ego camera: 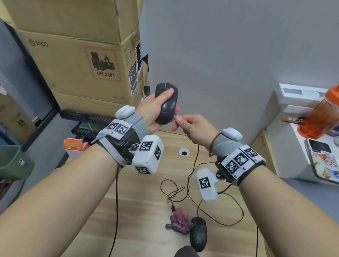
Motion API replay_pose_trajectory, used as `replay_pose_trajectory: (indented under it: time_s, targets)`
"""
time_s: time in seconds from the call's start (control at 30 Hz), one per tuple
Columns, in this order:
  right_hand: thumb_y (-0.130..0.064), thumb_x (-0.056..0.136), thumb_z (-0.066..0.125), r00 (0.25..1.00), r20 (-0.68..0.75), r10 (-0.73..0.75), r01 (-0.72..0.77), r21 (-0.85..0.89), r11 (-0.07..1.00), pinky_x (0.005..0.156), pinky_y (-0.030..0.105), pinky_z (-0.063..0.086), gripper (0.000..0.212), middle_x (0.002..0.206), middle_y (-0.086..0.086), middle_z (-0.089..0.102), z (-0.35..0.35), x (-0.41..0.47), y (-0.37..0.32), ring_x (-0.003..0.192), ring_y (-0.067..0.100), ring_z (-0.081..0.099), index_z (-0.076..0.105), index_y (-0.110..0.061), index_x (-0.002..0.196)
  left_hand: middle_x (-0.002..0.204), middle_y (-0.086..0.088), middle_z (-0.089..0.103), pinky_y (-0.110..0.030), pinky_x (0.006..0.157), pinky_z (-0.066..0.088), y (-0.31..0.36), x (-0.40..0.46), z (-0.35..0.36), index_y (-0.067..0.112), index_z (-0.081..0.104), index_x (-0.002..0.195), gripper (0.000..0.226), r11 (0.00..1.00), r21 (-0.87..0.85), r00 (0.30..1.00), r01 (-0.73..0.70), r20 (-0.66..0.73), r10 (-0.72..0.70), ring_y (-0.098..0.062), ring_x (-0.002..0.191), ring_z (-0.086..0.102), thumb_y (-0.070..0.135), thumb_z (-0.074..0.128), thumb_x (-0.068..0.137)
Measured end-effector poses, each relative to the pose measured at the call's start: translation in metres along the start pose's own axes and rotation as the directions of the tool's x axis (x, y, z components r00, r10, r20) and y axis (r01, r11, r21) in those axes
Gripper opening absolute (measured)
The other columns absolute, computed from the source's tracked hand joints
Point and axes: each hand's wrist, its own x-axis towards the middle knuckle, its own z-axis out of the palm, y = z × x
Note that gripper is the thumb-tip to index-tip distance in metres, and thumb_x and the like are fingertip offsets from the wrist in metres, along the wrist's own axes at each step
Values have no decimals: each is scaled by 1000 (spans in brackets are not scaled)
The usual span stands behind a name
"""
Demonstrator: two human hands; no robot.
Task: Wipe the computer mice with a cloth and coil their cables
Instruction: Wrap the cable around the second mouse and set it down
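The left hand [153, 108] is gripping a black wired mouse [166, 102] in the air above the far edge of the wooden desk [144, 198], its thumb lying across the mouse's back and its fingers curling round the underside. The right hand [195, 128] is pinching the mouse's thin cable [190, 177] just beside the mouse, and the cable is hanging down to the desk and lying there in loose loops. Nearer the person on the desk, a second black mouse [198, 233] is sitting with a crumpled purple cloth [180, 221] touching its left side. Beyond the desk's far left corner, a large cardboard box [69, 43] is standing open.
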Motion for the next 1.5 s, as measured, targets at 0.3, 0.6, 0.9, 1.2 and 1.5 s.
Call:
replay_pose_trajectory:
  time_s: [0.3,0.6,0.9,1.2,1.5]
  targets:
    - [-35,94,62,997,30,-78,81,-108,991,40,12,22,25,42,-13,29,-13,-9,-17,39,6,26,73,-16,80,84,-14,76,-43,78,59,-1,11,-22,9,73,94,47,850,525,990,-45,-88,108,-31,82,74,44,87,65]
    - [-30,87,71,981,-28,-191,190,-46,981,60,18,37,23,64,-2,60,-40,-6,-34,59,6,45,73,-8,82,82,12,75,-20,65,51,-6,-1,-36,34,77,98,53,460,873,987,-161,140,79,-8,77,68,50,92,50]
    - [-44,88,67,995,21,-101,104,-181,978,44,10,29,29,43,-15,47,-43,4,-32,42,1,36,75,-18,78,80,-2,73,-39,66,52,-2,-18,-20,29,39,88,80,483,819,944,-309,324,56,-15,62,55,55,92,35]
    - [-59,90,56,999,-42,-8,-2,-253,967,45,25,18,62,52,-3,21,-38,5,-20,48,13,18,69,1,75,83,4,65,-25,66,49,-6,-20,-28,21,58,91,56,762,594,961,-258,241,137,-10,70,59,32,94,50]
    - [-41,86,69,999,-48,-21,24,50,998,42,17,30,31,50,-7,48,-38,11,-19,44,7,36,65,-17,66,94,3,63,-28,72,52,3,-21,-21,24,57,92,49,817,492,921,-300,373,114,-12,81,59,35,89,56]
